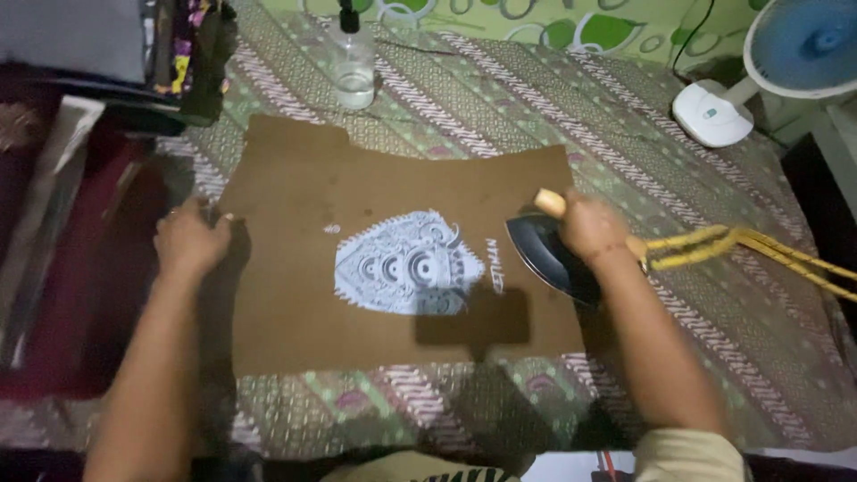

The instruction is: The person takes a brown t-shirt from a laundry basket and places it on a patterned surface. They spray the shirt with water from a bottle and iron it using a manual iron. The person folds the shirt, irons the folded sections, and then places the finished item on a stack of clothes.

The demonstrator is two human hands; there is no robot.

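Your right hand [589, 228] is wrapped shut around the pale wooden handle of the iron [549, 259], which sits on the right edge of the brown shirt [357, 268]. The dark soleplate points toward your other hand, so the iron's long axis runs roughly across the cloth, tilted a bit away from you. A yellow cord [750, 250] trails off behind your wrist, out past the shirt's edge.

Your left hand [189, 239] is on the opposite edge of the shirt, fingers curled down and pinching or pressing the fabric flat; I can't tell for sure whether it's actually gripping the cloth or just pinning it. The two hands are well apart, with the whole shirt stretched between them.

The white printed design [406, 268] lies between your hands, clearly nearer the iron hand: it's just beyond the soleplate's tip, not touching it as far as I can see. So the print is straight off the nose of the iron, toward your left hand.

Everything lies on a green and brown patterned bedsheet [625, 116]. Well past both hands, on the far side, stands a clear spray bottle [353, 62], and beyond your right hand there's a small white fan [786, 54].
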